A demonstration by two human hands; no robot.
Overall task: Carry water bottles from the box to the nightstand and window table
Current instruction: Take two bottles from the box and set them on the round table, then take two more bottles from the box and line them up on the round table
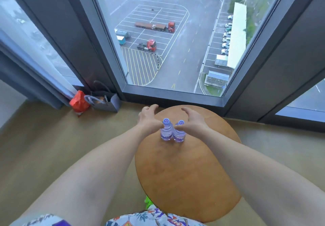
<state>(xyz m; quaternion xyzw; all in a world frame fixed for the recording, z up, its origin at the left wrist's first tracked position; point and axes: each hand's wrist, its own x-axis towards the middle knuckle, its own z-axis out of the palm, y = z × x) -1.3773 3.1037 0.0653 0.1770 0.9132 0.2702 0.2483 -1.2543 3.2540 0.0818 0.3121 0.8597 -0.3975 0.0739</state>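
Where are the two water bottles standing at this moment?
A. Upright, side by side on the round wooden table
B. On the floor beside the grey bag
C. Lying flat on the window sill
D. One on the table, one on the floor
A: both water bottles stand upright, side by side, on the round wooden table by the window, between the left hand and the right hand.

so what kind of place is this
Probably a high-floor hotel room: a floor-to-ceiling window overlooks a truck lot far below, with a small round wooden table holding two water bottles and curtains beside it.
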